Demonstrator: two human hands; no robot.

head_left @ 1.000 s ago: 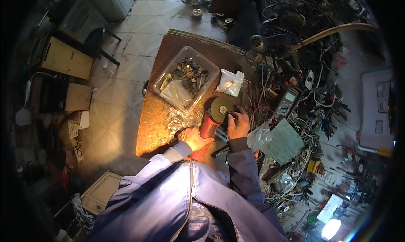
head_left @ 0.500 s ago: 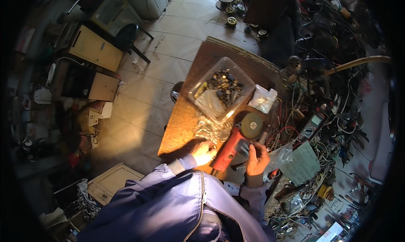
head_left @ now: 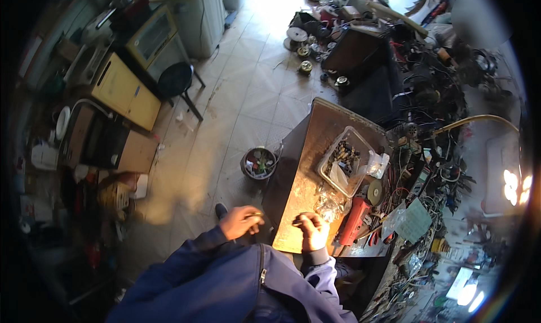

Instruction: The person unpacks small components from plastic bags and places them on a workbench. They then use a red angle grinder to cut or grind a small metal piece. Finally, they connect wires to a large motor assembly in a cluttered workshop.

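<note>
My left hand is off the left edge of the wooden bench, fingers pinched round something small that I cannot make out. Over the bench's near left corner, my right hand is closed on a small dark piece. Right of that hand lies a red angle grinder with a round disc at its far end. A crumpled clear plastic bag rests beside the grinder. Beyond it stands a clear plastic box holding many small dark and brassy parts.
A round bin with rubbish stands on the floor left of the bench. Right of the box is a white plastic packet. Tangled cables, tools and a greenish sheet crowd the right side. A black stool stands far left.
The view has swung left, so the bench sits farther right. My hands have moved away from the grinder; the left is now past the bench edge, and the right has crossed to the grinder's left.
</note>
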